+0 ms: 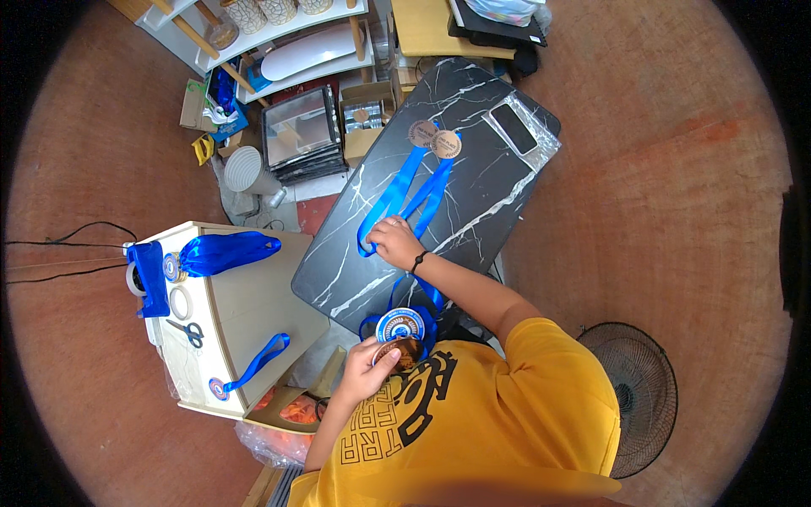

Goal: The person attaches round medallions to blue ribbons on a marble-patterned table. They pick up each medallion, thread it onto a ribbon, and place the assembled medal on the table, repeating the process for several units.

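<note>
My left hand (365, 373) is closed on a bronze-coloured medal (404, 351) close to my body, its thumb across the face. Just behind it is a medal with a blue and white face (400, 324), and blue ribbon hangs around both. My right hand (395, 242) reaches over the black marble-patterned table (473, 215), fingers closed on the looped end of a blue ribbon (391, 196). That ribbon and another beside it run up the table to two bronze-coloured medals (446, 144), which lie side by side, slightly overlapping.
A phone (514, 128) lies on clear plastic at the table's far right. To the left, a pale wooden cabinet (253, 291) bears scissors (193, 335), a tape roll, a blue tape dispenser (150, 279) and more blue-ribboned medals (221, 255). A fan (627, 397) stands at right.
</note>
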`<state>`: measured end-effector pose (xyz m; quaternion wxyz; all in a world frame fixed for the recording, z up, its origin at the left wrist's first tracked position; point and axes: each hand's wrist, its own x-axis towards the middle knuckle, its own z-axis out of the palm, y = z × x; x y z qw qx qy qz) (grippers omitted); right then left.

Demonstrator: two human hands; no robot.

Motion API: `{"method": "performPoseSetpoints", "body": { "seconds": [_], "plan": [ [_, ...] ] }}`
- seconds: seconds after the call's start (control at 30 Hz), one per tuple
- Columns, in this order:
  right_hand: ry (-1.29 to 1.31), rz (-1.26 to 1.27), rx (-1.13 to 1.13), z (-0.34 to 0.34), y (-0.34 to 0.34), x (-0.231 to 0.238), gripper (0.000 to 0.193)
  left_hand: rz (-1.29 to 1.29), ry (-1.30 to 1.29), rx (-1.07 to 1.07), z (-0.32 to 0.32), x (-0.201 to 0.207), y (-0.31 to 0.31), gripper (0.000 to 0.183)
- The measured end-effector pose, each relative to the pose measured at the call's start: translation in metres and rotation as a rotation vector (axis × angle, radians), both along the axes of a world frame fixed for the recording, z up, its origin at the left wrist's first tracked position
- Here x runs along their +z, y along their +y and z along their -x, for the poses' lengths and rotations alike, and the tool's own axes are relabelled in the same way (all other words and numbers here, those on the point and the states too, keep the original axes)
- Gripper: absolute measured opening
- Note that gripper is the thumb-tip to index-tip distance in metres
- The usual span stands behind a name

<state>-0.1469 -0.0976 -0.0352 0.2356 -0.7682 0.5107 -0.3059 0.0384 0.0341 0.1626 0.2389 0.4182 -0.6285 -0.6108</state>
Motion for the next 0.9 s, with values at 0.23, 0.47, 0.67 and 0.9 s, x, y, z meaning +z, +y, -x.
{"method": "performPoseSetpoints", "body": {
  "seconds": [0.23,0.47,0.67,0.9],
  "plan": [
    [0.108,0.103,-0.111,0.024,-0.004,0.008,0.030,-0.091,-0.012,-0.075,-0.001,-0.012,0.000,0.019],
    [0.132,-0.090,-0.885,0.130,-0.076,-0.017,0.037,0.168,-0.129,-0.357,0.037,-0.101,-0.062,0.028],
    [0.213,-0.111,-0.949,0.149,-0.111,-0.008,0.044,0.170,-0.297,-0.506,0.078,-0.144,-0.114,0.036],
    [0.271,-0.199,-0.921,0.146,-0.117,0.001,0.046,0.067,-0.326,-0.409,0.081,-0.163,-0.109,0.036]
  ]
}}
